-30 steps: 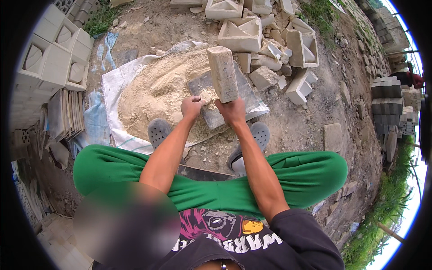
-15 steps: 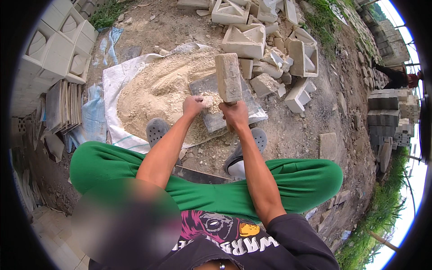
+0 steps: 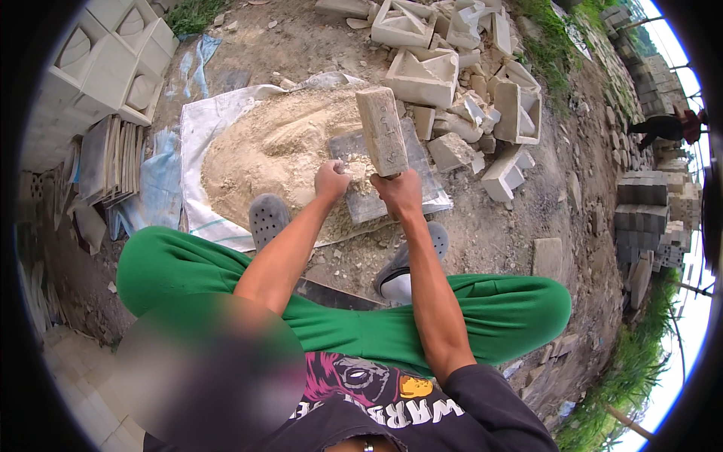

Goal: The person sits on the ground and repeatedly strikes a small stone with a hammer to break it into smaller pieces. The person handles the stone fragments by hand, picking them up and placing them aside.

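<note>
Mallet [image 3: 382, 132] above the grey slab [image 3: 365, 209], right hand [image 3: 399, 192] gripping it, fingers wrapped; left hand [image 3: 332, 181] near the slab's left edge, fingers curled, whether pinching anything I cannot tell.

The mallet [image 3: 382, 132] in the right hand [image 3: 399, 194], nearly straight half a second ago, now leans with its far end to the left. The pale lump then visible at the left hand's [image 3: 331, 181] fingertips is out of sight, with crumbs [image 3: 362, 167] showing beside them. Far right, more of another person's [image 3: 659, 130] dark-clad legs shows than a second ago.
</note>
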`<state>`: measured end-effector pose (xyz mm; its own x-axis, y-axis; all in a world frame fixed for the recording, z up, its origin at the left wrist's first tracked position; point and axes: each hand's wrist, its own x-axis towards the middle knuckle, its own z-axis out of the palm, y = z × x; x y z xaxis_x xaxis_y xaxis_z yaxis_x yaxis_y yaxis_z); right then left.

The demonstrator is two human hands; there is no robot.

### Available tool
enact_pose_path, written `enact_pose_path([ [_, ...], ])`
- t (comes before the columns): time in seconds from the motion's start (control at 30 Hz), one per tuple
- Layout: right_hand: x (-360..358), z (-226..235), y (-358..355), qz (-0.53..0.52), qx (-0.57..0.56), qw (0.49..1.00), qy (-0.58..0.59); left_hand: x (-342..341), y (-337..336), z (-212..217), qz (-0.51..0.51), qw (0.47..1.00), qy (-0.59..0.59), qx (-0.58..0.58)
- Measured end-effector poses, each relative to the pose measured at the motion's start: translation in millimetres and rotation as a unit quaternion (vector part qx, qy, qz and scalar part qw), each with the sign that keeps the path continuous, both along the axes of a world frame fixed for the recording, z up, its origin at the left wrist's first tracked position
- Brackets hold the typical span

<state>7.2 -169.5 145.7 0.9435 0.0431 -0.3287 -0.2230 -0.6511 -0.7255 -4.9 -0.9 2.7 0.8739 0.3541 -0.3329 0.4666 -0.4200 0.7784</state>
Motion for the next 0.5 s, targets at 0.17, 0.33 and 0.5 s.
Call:
enact_pose_path([
  [0.17,-3.2,-17.7,-1.4,0.027,0.017,0.988,-0.148,-6.5,-21.5,16.2,0.050,0.998,0.006,-0.033],
  [0.33,-34.7,-84.8,-17.6,-0.029,-0.079,0.996,0.043,-2.6,-16.6,13.6,0.032,0.999,0.020,-0.019],
  [0.5,-11.4,-47.4,-30.0,-0.058,0.037,0.991,0.116,2.7,-9.0,20.7,0.007,0.997,0.064,-0.048],
])
